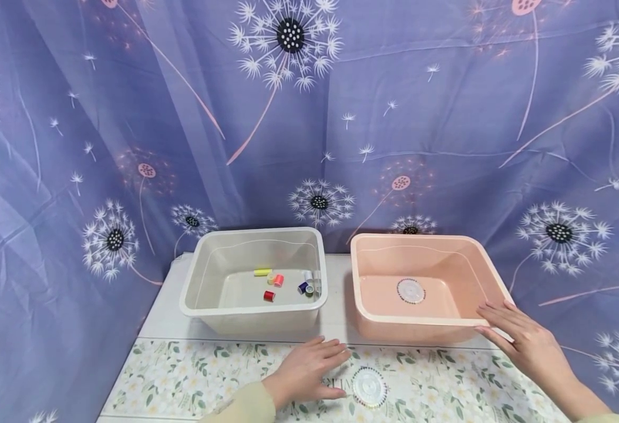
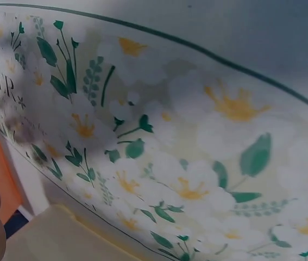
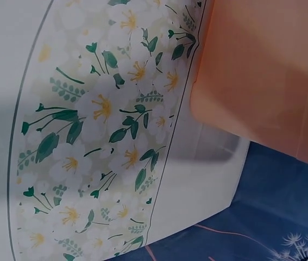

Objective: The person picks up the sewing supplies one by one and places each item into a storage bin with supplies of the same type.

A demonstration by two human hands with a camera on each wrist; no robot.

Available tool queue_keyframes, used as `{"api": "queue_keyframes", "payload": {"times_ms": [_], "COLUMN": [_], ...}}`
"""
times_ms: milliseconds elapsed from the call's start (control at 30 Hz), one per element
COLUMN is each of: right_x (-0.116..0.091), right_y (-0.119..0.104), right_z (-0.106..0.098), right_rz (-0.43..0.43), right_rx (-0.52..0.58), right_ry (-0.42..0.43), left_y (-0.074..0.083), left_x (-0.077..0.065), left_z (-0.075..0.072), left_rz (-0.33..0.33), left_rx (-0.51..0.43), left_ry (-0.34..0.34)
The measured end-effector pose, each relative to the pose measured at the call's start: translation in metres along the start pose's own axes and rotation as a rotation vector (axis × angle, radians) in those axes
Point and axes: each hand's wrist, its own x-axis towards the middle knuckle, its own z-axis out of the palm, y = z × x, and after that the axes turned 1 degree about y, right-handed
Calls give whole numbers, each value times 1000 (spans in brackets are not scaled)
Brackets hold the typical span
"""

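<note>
My left hand (image 1: 312, 371) is over the flowered strip of the table, fingers spread and holding nothing. Just right of its thumb lies a round wheel of colourful ball-head pins (image 1: 370, 387), whose edge also shows at the left of the left wrist view. Over the front right corner of the pink basin (image 1: 415, 321), my right hand (image 1: 523, 338) rests its extended fingers at the rim, thumb lower on the outer side. A second pin wheel (image 1: 411, 291) lies flat on that basin's floor.
Left of the pink basin stands a grey-white basin (image 1: 254, 311) with several thread spools, among them a red spool (image 1: 269, 296), a yellow spool (image 1: 262, 272) and a dark blue spool (image 1: 302, 287). A purple dandelion-print curtain (image 1: 309, 135) hangs close behind both basins and at the sides.
</note>
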Motion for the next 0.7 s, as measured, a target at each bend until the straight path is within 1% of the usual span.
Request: {"api": "queue_keyframes", "payload": {"times_ms": [100, 200, 333, 433, 567, 700], "right_x": [-2, -3, -3, -3, 0, 1], "right_y": [-1, -2, -3, -3, -3, -3], "right_z": [-2, -4, -5, -4, -3, -3], "right_rz": [12, 26, 34, 37, 41, 51], "right_rx": [4, 7, 7, 6, 7, 3], "right_ry": [-9, -18, -26, -30, -34, -39], "left_y": [2, 5, 6, 8, 9, 11], "left_x": [6, 11, 15, 17, 20, 23], "left_z": [4, 10, 19, 24, 28, 32], "left_rz": [6, 15, 38, 47, 45, 40], "left_rx": [-23, -26, -15, -19, -34, -37], "left_ry": [-32, -59, -42, -25, -34, -62]}}
